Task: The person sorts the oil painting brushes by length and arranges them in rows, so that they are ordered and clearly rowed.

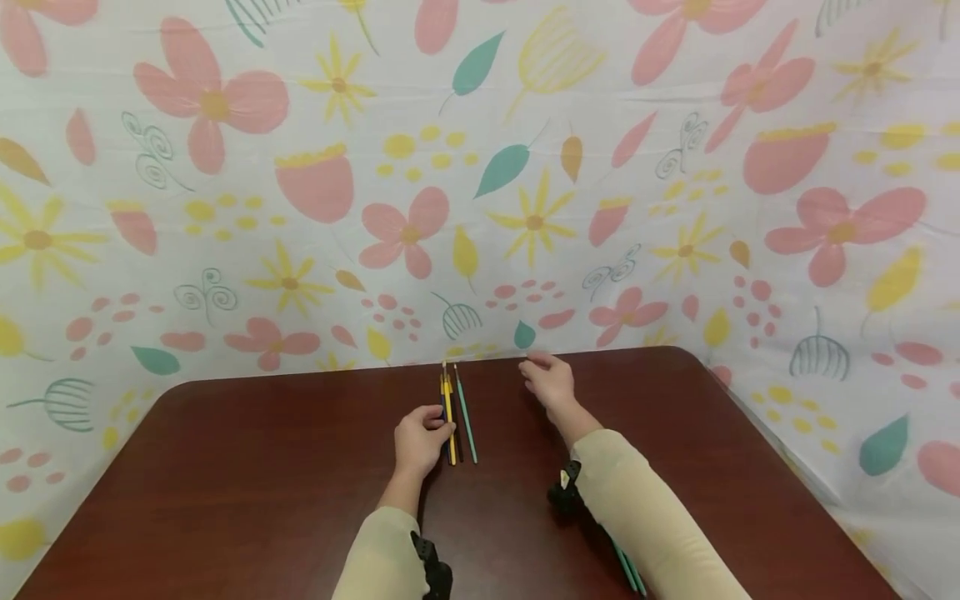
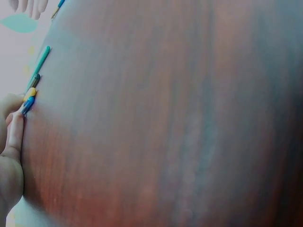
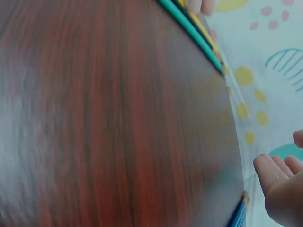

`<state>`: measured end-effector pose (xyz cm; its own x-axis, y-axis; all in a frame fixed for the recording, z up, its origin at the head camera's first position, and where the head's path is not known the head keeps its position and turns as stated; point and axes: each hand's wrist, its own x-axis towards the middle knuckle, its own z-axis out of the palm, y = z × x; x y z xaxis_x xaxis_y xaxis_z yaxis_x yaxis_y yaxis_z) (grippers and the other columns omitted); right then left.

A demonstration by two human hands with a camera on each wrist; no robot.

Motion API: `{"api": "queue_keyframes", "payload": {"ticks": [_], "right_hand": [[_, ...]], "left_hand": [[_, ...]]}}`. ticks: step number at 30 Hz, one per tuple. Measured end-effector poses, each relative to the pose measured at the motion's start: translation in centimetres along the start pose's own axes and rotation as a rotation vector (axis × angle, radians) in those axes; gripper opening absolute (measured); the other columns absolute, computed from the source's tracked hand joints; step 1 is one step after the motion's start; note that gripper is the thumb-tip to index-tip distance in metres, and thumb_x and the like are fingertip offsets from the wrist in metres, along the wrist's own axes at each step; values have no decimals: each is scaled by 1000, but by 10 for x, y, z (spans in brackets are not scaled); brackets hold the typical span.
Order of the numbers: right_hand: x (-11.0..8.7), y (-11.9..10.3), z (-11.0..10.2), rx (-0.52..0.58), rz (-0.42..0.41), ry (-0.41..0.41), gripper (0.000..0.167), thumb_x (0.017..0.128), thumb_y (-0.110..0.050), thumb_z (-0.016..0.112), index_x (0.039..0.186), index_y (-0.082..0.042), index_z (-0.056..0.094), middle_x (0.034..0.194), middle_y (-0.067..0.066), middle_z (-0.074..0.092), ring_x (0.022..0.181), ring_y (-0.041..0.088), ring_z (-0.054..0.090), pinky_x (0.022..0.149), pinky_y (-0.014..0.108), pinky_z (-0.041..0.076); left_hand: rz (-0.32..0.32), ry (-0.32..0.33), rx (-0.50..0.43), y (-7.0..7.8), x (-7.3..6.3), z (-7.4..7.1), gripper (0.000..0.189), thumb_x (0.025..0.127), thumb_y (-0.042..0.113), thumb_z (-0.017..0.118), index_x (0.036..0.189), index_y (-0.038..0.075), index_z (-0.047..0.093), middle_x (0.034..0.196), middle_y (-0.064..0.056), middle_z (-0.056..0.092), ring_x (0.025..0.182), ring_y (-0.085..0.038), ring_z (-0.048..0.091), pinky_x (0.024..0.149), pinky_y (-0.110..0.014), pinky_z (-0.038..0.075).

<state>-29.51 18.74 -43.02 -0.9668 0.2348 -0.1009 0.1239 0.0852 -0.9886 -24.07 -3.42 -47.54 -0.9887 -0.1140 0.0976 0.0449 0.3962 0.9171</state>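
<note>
In the head view my left hand pinches the yellow paintbrush between thumb and fingers. A blue paintbrush lies against it on the hand's side, partly covered by the fingers. On the other side are a dark paintbrush and a teal paintbrush, lying roughly parallel with tips toward the far edge. My right hand hovers over the far edge of the table, fingers loosely bent and holding nothing. Blue paintbrushes lie near it in the right wrist view; in the head view the right arm hides them.
Teal paintbrush handles show beneath the right sleeve. The dark red-brown table has rounded far corners. A white floral cloth hangs behind it and along the right side.
</note>
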Motion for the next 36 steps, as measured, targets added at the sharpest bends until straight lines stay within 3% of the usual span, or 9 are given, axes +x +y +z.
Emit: {"api": "queue_keyframes", "payload": {"ticks": [10,36], "right_hand": [[-15,1,14,32,37,-41,46,92,-17,58,135,-1,50,130,20,56,120,30,56,95,38,50],[-26,7,41,108,47,-124,47,93,-15,57,137,0,47,131,22,55,123,32,53,98,42,48]], "left_hand": [[-12,-1,-4,-2,-2,-1,32,83,13,73,113,4,67,101,-13,69,96,-26,66,72,-34,57],[-53,-11,-28,1,3,2,32,84,14,72,114,6,67,102,-12,68,98,-25,65,73,-35,57]]}}
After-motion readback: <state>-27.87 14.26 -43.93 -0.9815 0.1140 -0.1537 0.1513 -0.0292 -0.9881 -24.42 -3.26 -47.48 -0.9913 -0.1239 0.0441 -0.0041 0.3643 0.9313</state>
